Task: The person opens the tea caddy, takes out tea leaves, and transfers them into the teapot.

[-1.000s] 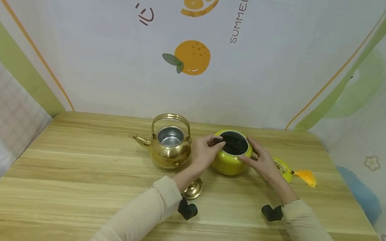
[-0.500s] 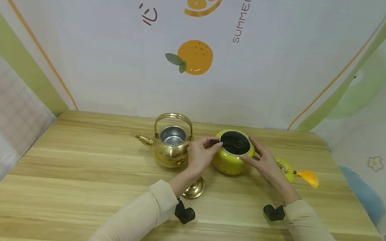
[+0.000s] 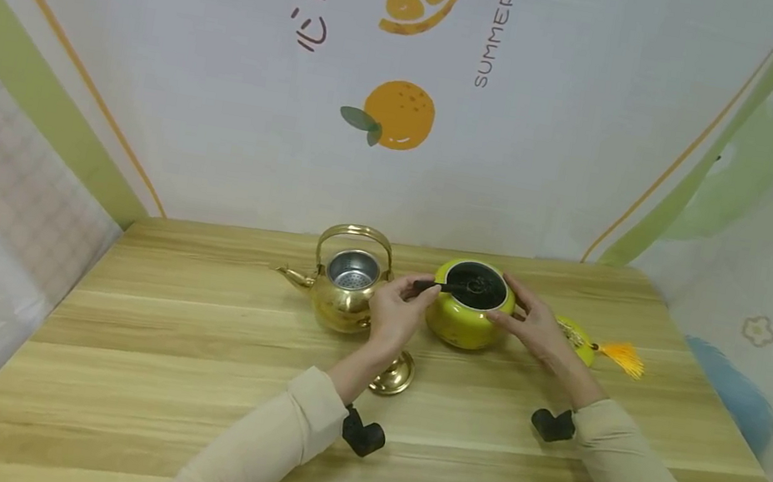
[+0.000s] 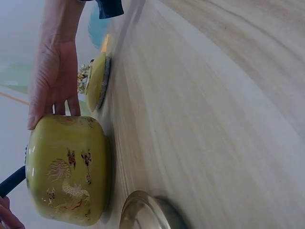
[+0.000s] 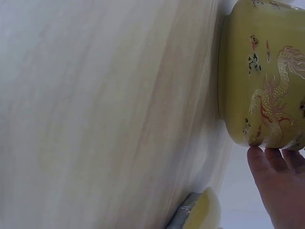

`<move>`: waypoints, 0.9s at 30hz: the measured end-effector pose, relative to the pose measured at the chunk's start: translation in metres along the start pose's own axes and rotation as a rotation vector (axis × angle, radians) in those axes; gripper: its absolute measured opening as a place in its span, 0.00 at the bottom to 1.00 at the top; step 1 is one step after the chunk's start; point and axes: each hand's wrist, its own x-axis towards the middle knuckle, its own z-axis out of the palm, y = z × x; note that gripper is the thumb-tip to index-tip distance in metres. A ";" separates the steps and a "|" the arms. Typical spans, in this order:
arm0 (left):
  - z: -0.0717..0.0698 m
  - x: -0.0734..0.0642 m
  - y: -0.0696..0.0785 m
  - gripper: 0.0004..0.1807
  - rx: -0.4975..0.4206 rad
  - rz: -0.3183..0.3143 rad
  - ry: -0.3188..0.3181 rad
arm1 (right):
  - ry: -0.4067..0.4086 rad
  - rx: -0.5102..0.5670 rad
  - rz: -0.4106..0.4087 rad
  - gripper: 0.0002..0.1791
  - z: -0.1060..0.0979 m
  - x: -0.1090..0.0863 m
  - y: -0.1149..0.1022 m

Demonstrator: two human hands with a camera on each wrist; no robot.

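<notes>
In the head view a yellow jar with a dark inside stands toward the back of the table. My left hand pinches the handle of a slim black scoop, whose far end lies over the jar's mouth. My right hand holds the jar's right side, thumb near the front rim and fingers farther back. Its fingertips touch the dragon-painted wall in the right wrist view. Left of the jar is a brass teapot with an arched handle and a metal strainer in its uncovered top.
A brass lid lies on the wooden table below the left hand. The yellow jar lid, with an orange tassel, rests behind the right hand. A printed cloth hangs behind the table.
My left hand has drawn slightly back to the left, so more of the black scoop shows across the jar's rim. The right hand keeps its hold; the view has shifted slightly.
</notes>
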 end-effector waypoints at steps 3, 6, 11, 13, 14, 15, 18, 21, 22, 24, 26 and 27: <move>-0.003 -0.005 0.007 0.12 -0.020 0.030 0.009 | 0.003 -0.019 -0.004 0.44 0.000 0.001 0.000; -0.006 -0.008 0.012 0.11 -0.041 0.044 0.016 | -0.001 -0.029 -0.006 0.44 -0.001 0.000 -0.002; -0.012 -0.009 0.013 0.11 -0.063 0.036 0.009 | -0.012 -0.055 -0.004 0.44 -0.001 -0.001 -0.005; -0.015 -0.011 0.014 0.12 -0.064 0.039 0.001 | -0.015 -0.068 -0.010 0.44 -0.001 -0.001 -0.006; -0.016 -0.011 0.015 0.12 -0.065 0.041 -0.002 | -0.016 -0.067 -0.013 0.44 -0.001 -0.001 -0.006; -0.018 -0.011 0.016 0.12 -0.069 0.043 -0.005 | -0.017 -0.070 -0.018 0.44 -0.001 -0.001 -0.006; -0.022 -0.014 0.021 0.12 -0.087 0.037 -0.012 | -0.016 -0.092 -0.033 0.44 -0.001 -0.002 -0.007; -0.027 -0.018 0.026 0.12 -0.106 0.029 -0.009 | -0.004 -0.098 -0.042 0.45 -0.001 -0.003 -0.006; -0.029 -0.019 0.027 0.12 -0.108 0.028 -0.008 | -0.003 -0.097 -0.043 0.45 -0.001 -0.003 -0.007; -0.032 -0.021 0.030 0.12 -0.106 0.036 -0.003 | -0.004 -0.081 -0.042 0.45 -0.001 -0.003 -0.007; -0.036 -0.022 0.032 0.12 -0.101 0.053 0.003 | -0.003 -0.071 -0.045 0.45 -0.001 -0.003 -0.007; -0.038 -0.023 0.033 0.12 -0.099 0.061 0.006 | -0.009 -0.069 -0.049 0.45 -0.001 -0.003 -0.008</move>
